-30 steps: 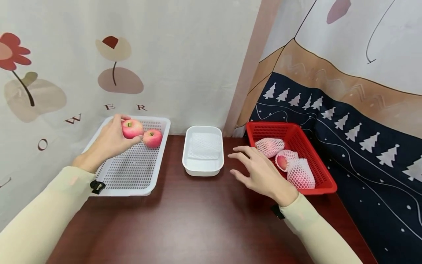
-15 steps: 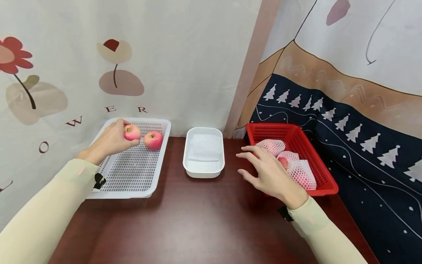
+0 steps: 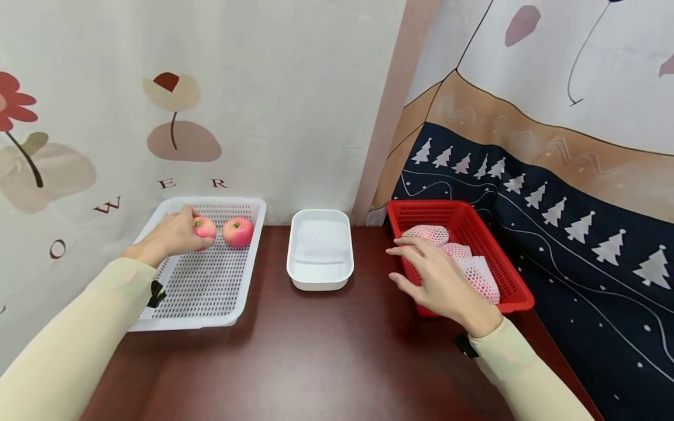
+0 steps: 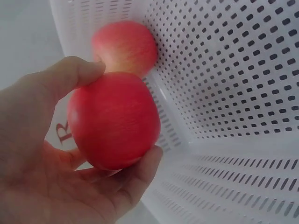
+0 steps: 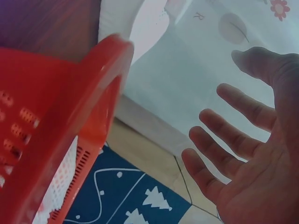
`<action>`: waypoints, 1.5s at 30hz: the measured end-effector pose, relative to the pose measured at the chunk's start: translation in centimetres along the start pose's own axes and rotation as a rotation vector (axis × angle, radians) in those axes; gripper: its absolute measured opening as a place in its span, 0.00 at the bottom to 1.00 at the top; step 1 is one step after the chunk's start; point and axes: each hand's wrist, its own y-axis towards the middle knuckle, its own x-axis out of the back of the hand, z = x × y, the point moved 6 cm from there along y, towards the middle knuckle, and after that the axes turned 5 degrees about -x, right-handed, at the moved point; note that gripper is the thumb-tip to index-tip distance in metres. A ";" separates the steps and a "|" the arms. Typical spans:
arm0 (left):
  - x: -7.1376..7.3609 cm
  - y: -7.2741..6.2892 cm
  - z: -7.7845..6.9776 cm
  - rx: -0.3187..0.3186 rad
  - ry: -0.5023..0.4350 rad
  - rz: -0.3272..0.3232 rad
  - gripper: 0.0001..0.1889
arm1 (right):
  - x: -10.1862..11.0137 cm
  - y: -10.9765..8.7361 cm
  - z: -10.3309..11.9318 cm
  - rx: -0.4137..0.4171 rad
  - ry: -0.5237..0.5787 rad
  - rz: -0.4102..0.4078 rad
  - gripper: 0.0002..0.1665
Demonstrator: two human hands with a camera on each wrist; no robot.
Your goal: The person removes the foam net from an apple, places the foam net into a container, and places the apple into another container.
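Note:
My left hand [image 3: 171, 234] grips a red apple [image 4: 114, 120] between thumb and fingers, inside the white perforated basket [image 3: 247, 280] on the left. A second apple [image 3: 238, 232] lies just to the right of it in the same basket. My right hand [image 3: 442, 280] holds nothing; its fingers are spread over the near left edge of the red basket [image 3: 505, 280]. In that basket sit several fruits in white foam net sleeves [image 3: 480, 278], partly hidden by the hand.
Between the baskets stands a small white tray [image 3: 319, 279] with white foam netting [image 3: 320, 241] in it. The dark brown table [image 3: 316, 351] ends at a printed curtain [image 3: 295, 117] behind, and a navy tree-patterned cloth [image 3: 579, 280] hangs at the right.
My left hand has lowered the apple in the white basket, slightly toward me. The right hand has drifted right, over the red basket's edge. The head view has shifted slightly.

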 end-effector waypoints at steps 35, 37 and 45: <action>-3.2 1.6 1.6 0.092 0.053 0.138 0.45 | 0.1 -1.9 -2.6 -0.081 0.010 -0.020 0.33; -3.3 1.5 1.7 0.103 0.047 0.150 0.46 | 0.2 -1.9 -2.8 -0.091 0.008 -0.016 0.33; -2.8 0.9 1.5 0.127 0.024 0.135 0.49 | 0.4 -1.5 -3.8 -0.132 0.001 -0.003 0.31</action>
